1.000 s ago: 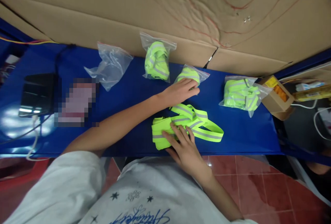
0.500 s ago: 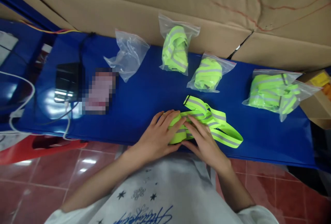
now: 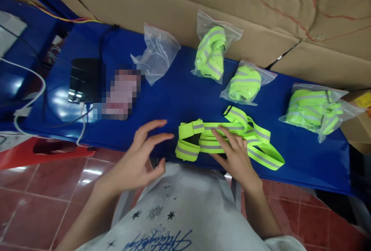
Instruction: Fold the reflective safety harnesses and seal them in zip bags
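A neon-yellow reflective strap [image 3: 188, 153] with grey stripes lies folded and looped near the front edge of the blue table [image 3: 174, 100]. Its left end makes a loop, and looser coils with a dark buckle spread out to the right. My right hand [image 3: 236, 158] rests on the strap's middle, fingers stretched over the bands. To the left of the strap, my left hand [image 3: 145, 158] hovers off it with fingers apart and nothing in them.
Clear zip bags with neon straps stand behind: one tall bag [image 3: 213, 55], a smaller bag [image 3: 245, 82] and a wide bag [image 3: 314, 110]. An unfilled clear bag [image 3: 159, 55], a blurred-out flat object [image 3: 121, 94] and a black box [image 3: 84, 79] with cables are further left. Cardboard [image 3: 174, 3] lines the back.
My left hand has let go of the strap and moved left, baring the strap's looped left end. My right hand has stayed on the strap. The view has shifted slightly.
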Available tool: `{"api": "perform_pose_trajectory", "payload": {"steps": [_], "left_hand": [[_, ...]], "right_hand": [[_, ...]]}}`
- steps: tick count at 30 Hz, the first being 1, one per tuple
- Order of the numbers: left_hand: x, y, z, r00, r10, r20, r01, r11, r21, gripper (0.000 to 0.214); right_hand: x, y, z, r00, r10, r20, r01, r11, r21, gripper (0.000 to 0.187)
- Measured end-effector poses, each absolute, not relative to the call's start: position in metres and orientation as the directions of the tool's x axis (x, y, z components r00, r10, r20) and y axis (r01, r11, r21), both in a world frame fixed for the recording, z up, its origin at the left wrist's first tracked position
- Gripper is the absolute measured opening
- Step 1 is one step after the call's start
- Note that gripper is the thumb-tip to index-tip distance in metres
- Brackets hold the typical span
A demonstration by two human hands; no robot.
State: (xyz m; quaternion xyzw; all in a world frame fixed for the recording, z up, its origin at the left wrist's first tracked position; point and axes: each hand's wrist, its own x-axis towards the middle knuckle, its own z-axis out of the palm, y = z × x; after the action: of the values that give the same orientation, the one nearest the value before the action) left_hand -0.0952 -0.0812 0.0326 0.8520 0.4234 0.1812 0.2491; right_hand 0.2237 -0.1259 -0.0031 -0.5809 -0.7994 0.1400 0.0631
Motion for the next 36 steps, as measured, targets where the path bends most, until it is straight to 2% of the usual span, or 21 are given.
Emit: {"api": "perform_pose_trajectory", "payload": {"steps": [2,5,7,8,12,15,19,22,23,25,28,30,33,36], "left_hand": [[-0.073,-0.082,0.035,0.707,0.690,0.155,0.544,-0.671,0.503,0.054],[-0.039,-0.069,0.033,0.839,0.541,0.053,0.488,-0.793,0.366,0.070],[-0.029,-0.055,0.032,0.824,0.566,0.013,0.534,-0.785,0.315,0.076],[-0.029,-0.047,0.032,0.813,0.582,0.000,0.555,-0.776,0.301,0.071],[-0.056,-0.031,0.038,0.756,0.652,0.063,0.610,-0.736,0.295,0.041],[-0.085,-0.036,0.036,0.681,0.724,0.110,0.679,-0.680,0.276,0.027],[-0.087,-0.058,0.033,0.608,0.773,0.182,0.744,-0.634,0.209,0.011],[-0.048,-0.072,0.035,0.530,0.802,0.277,0.758,-0.594,0.270,0.008],[-0.032,-0.073,0.034,0.464,0.837,0.290,0.791,-0.539,0.289,0.013],[-0.005,-0.071,0.031,0.373,0.908,0.191,0.885,-0.410,0.220,0.035],[0.012,-0.061,0.023,0.316,0.948,0.039,0.933,-0.318,0.171,0.046],[0.011,-0.058,0.018,0.376,0.927,0.007,0.902,-0.367,0.229,0.040],[0.007,-0.057,0.019,0.555,0.825,0.106,0.777,-0.559,0.289,0.030],[0.007,-0.056,0.025,0.751,0.604,0.268,0.540,-0.795,0.279,0.032]], "right_hand": [[0.223,-0.125,-0.002,-0.321,0.945,-0.066,0.910,0.288,-0.297,0.067],[0.224,-0.123,0.000,-0.316,0.945,-0.081,0.914,0.280,-0.294,0.068],[0.230,-0.124,0.001,-0.303,0.949,-0.089,0.918,0.266,-0.294,0.072],[0.234,-0.125,0.001,-0.289,0.953,-0.086,0.922,0.253,-0.293,0.073],[0.259,-0.133,-0.002,-0.181,0.983,-0.032,0.940,0.163,-0.300,0.057],[0.275,-0.135,-0.006,-0.106,0.993,0.056,0.938,0.119,-0.325,0.047],[0.281,-0.129,-0.010,-0.095,0.988,0.121,0.932,0.131,-0.337,0.042],[0.278,-0.124,-0.011,-0.089,0.982,0.167,0.922,0.144,-0.359,0.038],[0.276,-0.123,-0.012,-0.081,0.979,0.186,0.917,0.146,-0.370,0.037],[0.272,-0.125,-0.014,-0.058,0.972,0.227,0.905,0.147,-0.398,0.036],[0.267,-0.133,-0.018,-0.013,0.963,0.268,0.884,0.136,-0.446,0.036],[0.262,-0.138,-0.015,0.032,0.937,0.349,0.892,0.131,-0.433,0.038],[0.255,-0.136,-0.001,0.023,0.876,0.481,0.924,0.165,-0.345,0.051],[0.247,-0.120,0.020,-0.137,0.911,0.388,0.900,0.278,-0.335,0.066]]}}
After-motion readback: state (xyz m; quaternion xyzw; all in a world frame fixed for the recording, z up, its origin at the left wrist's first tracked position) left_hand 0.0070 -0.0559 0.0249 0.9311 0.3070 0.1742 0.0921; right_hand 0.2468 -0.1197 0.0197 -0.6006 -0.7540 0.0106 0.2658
